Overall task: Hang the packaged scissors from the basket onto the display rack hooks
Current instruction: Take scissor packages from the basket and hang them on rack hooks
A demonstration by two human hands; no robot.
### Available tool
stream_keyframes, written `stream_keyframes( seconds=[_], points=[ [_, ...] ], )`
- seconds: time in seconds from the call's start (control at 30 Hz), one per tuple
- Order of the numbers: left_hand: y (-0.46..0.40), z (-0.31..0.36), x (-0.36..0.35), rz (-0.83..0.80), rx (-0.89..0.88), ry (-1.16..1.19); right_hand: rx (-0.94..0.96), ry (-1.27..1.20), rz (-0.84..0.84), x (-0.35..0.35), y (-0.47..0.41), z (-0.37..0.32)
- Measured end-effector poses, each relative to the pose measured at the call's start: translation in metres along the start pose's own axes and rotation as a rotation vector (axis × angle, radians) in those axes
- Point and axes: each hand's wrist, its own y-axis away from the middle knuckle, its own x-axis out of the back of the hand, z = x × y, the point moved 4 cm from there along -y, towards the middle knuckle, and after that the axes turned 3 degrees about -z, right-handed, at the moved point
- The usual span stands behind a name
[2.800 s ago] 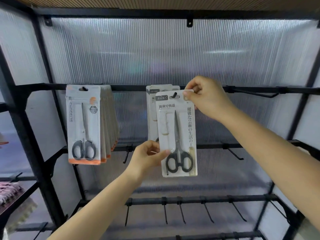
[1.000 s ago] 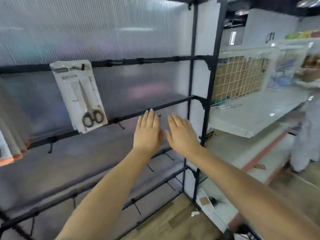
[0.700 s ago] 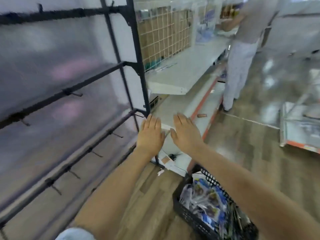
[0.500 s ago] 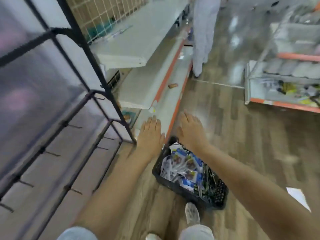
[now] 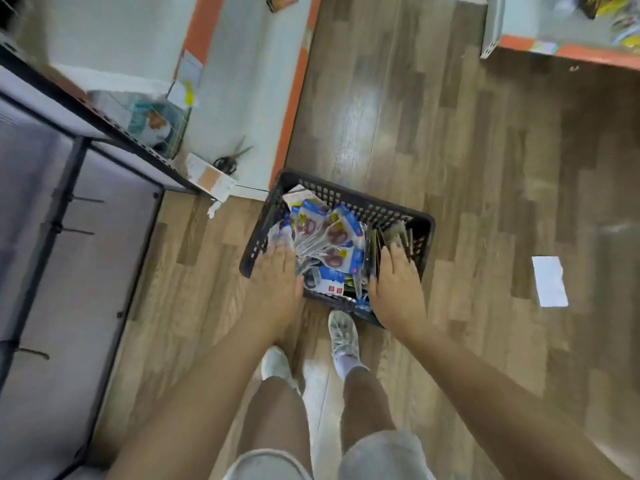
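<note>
Head view: the person has turned from the display rack [image 5: 62,216] and now looks straight down at the black basket [image 5: 420,225] on the wood floor [image 5: 485,168], where 2.8 seconds ago both hands were seating a carded pair of scissors on a rack hook. That pack is out of frame; the left hand [image 5: 277,275] and right hand [image 5: 398,282] are now both empty, fingers straight and relaxed, spread wide over the basket's near corners, apparently not yet touching anything. The packaged scissors [image 5: 325,237] lie in a loose heap inside the basket, blue-and-white cards overlapping, with darker packs standing on edge at the right. Bare hooks [image 5: 81,200] jut from the rack's lower bars at left. A loose pair of scissors [image 5: 230,159] lies on the pale shelf base beyond. One hanging appears finished and the next pick is about to begin, with plenty of stock left.
</note>
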Motion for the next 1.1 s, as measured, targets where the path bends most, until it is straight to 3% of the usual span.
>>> stream_keyframes(
  seconds=[0.17,0.3,0.5,0.73,1.1],
  points=[
    [-0.037,-0.01,-0.092,-0.154,-0.071,-0.093,-0.079,0.009,-0.115,-0.089,-0.034,0.024],
    [-0.086,-0.024,-0.163,-0.129,-0.114,-0.083,-0.075,-0.034,-0.099,-0.161,-0.068,0.026],
    [-0.173,-0.039,-0.259,-0.071,-0.051,0.127,-0.003,-0.077,-0.027,-0.255,-0.157,0.009],
    [-0.289,-0.044,-0.302,0.022,-0.134,0.142,0.074,-0.037,0.165,-0.306,-0.268,0.025],
    [-0.382,-0.035,-0.324,0.454,-0.407,-0.004,0.303,0.148,0.619,-0.325,-0.366,0.052]
  ],
)
